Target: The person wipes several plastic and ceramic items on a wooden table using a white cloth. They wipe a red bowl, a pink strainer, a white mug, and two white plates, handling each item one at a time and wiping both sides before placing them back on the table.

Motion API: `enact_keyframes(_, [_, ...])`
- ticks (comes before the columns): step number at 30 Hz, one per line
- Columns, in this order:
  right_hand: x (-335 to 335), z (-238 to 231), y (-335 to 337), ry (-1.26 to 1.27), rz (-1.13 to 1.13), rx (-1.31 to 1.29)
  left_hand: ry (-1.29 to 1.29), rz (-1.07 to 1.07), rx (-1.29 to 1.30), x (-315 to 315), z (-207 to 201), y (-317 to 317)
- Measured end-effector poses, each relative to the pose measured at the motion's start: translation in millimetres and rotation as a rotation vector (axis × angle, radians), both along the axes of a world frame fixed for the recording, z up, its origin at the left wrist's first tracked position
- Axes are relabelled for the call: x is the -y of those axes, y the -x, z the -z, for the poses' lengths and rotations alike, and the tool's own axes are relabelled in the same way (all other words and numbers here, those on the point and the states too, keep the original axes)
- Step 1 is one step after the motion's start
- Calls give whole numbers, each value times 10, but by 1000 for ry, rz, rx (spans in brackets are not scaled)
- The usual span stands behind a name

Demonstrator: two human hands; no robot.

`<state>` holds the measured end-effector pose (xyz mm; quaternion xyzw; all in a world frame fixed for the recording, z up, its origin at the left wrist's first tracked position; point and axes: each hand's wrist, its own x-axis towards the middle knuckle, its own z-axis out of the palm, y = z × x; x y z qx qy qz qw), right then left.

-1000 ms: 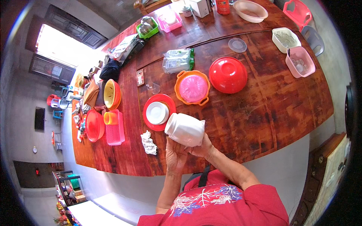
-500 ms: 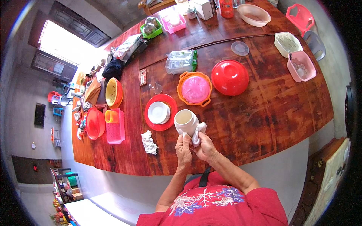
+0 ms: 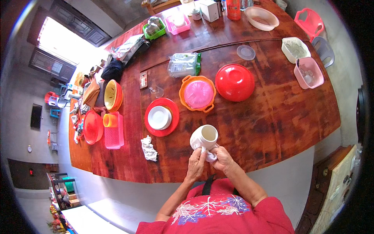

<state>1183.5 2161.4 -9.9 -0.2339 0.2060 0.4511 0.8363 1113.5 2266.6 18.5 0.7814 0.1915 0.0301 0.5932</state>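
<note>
A white mug is held above the near edge of the wooden table, its mouth tilted up and to the right. My left hand grips it by the handle side, fingers closed. Bunched white cloth is pinched in my right hand and pressed against the mug's lower side. Left of the mug, a stack of white dishes sits on a red plate. Another crumpled white cloth lies on the table nearer to me.
Beyond the mug stand an orange basket with a pink bowl and an upturned red bowl. Plastic packaging lies farther back. A pink basket is at left; a pink tub is at right.
The mug has moved right and slightly nearer to me, and its mouth has turned toward the right. Both hands have shifted with it, and the cloth now sits lower against the mug.
</note>
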Motion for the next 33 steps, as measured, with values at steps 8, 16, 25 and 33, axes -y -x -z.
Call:
enact_keyframes(8, [512,-36,-249,60,78,71,-219,307,87,0,-152,0])
enact_keyframes(16, [629,234,-237,515,-244,357,-246,376,31,32,231,42])
enact_keyframes(25, [408,637,-519,685,-242,241,-486,154,78,14,665,-192])
enact_keyframes(33, [305,1154,-1282,1045,-84,313,-398,184,-159,-368,902,-59])
